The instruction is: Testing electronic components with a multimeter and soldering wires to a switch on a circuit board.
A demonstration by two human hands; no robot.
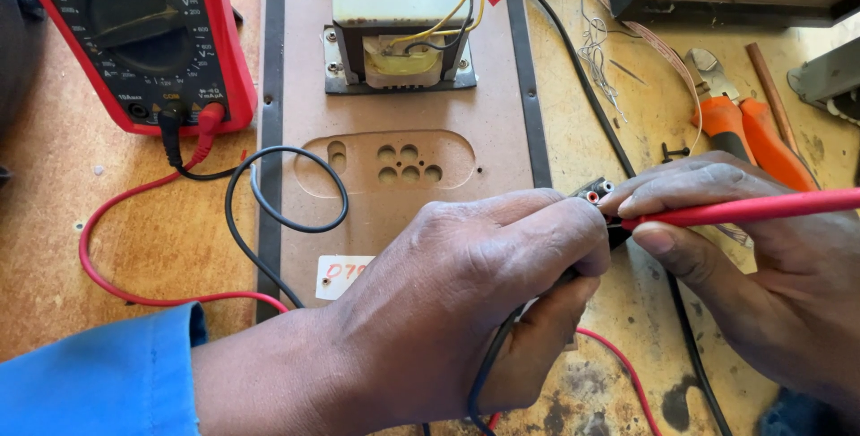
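Small white rectangular paper label with red handwriting (343,276) stuck on the brown board, partly hidden behind the left wrist. No packages, signs or screens visible.

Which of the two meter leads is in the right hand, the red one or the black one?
The red probe: the right hand pinches it against the small connector. The black lead runs under the left hand instead.

Red glossy plastic probe (743,210) in right hand (761,266); matt brown hardboard panel (403,176), smooth; worn stained wooden bench (134,239); red plastic-cased multimeter (143,33); dull metal transformer (399,15); orange rubbery-handled pliers (748,131); blue cloth sleeve (98,382).
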